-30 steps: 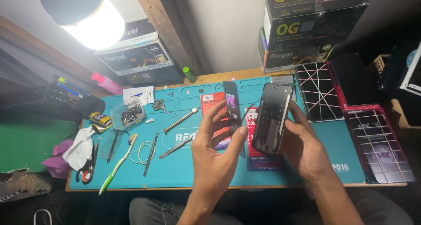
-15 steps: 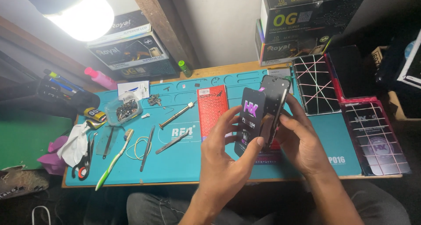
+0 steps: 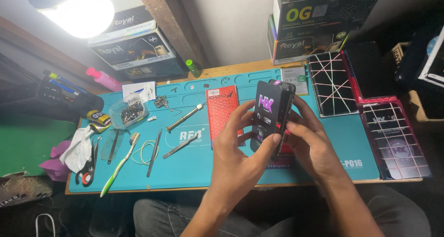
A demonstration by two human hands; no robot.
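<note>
Here you are clamping both your left hand (image 3: 238, 160) and right hand (image 3: 312, 144) on the upright dark phone (image 3: 269, 116), centre frame, its long axis running vertically.

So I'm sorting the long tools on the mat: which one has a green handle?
The toothbrush, lying at the mat's front left beside the yellow loop. The tweezers and screwdriver are metal or dark.

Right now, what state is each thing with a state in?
left hand: gripping the black pack.
right hand: holding the phone behind the pack.
black pack: upright, lifted off the mat.
phone: mostly hidden behind the pack.
red packet: flat on the mat.
lamp: lit.
</note>
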